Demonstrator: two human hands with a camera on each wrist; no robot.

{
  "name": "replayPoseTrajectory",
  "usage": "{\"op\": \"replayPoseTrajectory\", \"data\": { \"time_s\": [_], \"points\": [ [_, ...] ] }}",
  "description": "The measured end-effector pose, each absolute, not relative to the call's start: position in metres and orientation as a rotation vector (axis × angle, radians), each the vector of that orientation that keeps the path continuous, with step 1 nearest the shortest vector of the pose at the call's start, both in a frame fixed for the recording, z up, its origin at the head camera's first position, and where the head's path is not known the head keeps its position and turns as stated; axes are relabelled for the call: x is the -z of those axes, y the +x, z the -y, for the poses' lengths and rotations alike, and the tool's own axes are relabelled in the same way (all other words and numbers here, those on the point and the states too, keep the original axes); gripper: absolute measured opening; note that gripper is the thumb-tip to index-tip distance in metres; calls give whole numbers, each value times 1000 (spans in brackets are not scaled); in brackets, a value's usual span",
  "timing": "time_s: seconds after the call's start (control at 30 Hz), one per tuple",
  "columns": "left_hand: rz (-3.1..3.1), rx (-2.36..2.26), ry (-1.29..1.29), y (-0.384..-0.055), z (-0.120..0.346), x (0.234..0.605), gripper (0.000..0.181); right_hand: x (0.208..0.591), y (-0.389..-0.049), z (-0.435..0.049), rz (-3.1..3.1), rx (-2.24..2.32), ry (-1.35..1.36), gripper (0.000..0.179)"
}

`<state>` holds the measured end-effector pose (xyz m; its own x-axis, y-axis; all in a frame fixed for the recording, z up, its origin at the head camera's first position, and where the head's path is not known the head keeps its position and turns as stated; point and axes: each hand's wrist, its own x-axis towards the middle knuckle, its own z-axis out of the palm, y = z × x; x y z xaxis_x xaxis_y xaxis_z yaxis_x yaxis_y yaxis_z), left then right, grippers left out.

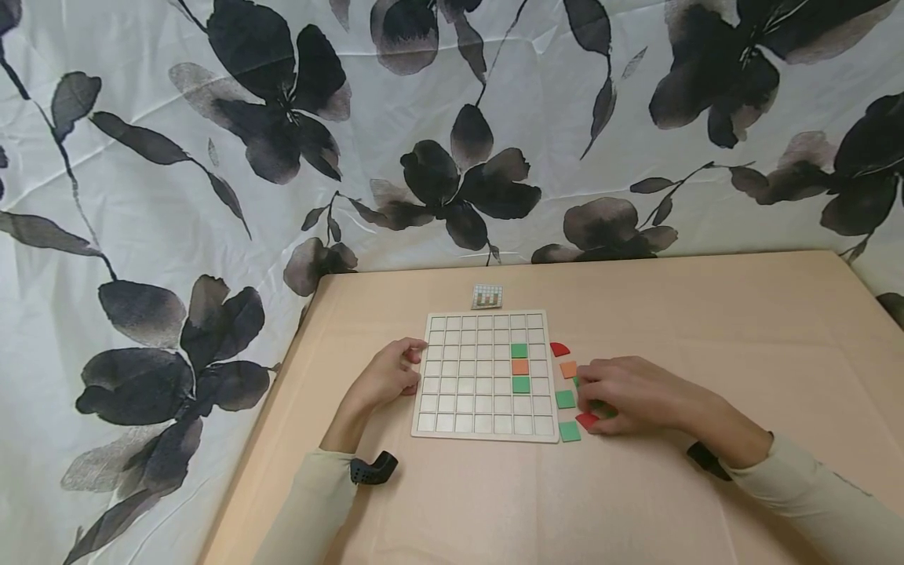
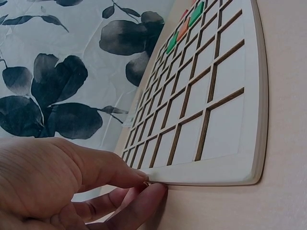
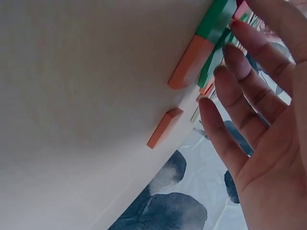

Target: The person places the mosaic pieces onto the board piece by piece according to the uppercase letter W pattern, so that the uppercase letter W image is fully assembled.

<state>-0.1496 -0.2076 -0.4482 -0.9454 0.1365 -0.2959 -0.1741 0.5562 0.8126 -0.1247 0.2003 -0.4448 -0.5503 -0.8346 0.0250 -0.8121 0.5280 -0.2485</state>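
Red piece (image 1: 585, 421) at the board's (image 1: 462, 386) right edge

Right of the frame's lower centre, the right hand (image 1: 639, 396) pinches the red piece between thumb and forefinger, its other 3 fingers loosely spread. The board lies just left of that hand, with 2 green squares (image 1: 519, 351) and 1 orange square (image 1: 519, 366) in a column towards its right side. Loose pieces (image 1: 566, 399) line up along its right edge, so the right hand is nearer to them. The left hand's (image 1: 387, 375) bent fingers touch the left edge; whether they pinch it, I cannot tell.

Free room over board (image 1: 464, 381), tiles (image 1: 566, 399) beside
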Motion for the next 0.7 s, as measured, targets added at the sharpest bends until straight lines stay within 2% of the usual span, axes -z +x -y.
{"op": "replayPoseTrajectory", "data": {
  "time_s": [0.13, 0.7],
  "points": [
    [-2469, -1343, -35, -149, 208, 448, 61, 446, -124, -199, -2666, 366, -1470, 24],
    [-2480, -1340, -28, -151, 208, 450, 60, 447, -127, -193, -2627, 380, -1499, 17]
  ]
}}
